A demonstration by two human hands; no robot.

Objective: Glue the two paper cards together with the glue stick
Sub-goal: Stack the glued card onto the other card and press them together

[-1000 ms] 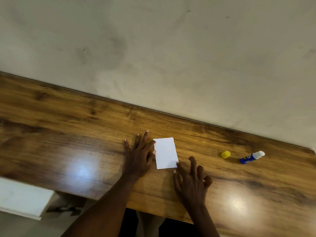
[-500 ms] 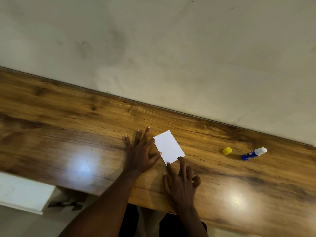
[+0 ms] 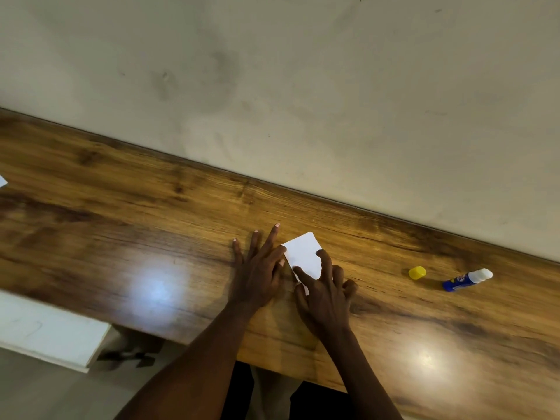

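A white paper card (image 3: pixel 303 253) lies flat on the wooden table (image 3: pixel 121 225); only one card surface shows, so a second card under it cannot be told. My left hand (image 3: pixel 260 268) rests flat on the table, fingers spread, its thumb touching the card's left edge. My right hand (image 3: pixel 325 287) has its fingertips pressed on the card's near half, fingers bent and apart. The blue glue stick (image 3: pixel 466 278) lies on its side at the right, uncapped, white tip showing. Its yellow cap (image 3: pixel 417 272) sits just left of it.
A pale wall (image 3: pixel 303 86) runs along the table's far edge. A white board (image 3: pixel 45 331) lies low at the left, beyond the table's near edge. A small white scrap (image 3: pixel 2 180) shows at the far left edge.
The card has turned slightly. My right hand has moved forward onto the card's near half, covering more of it. My left hand stays at the card's left edge.
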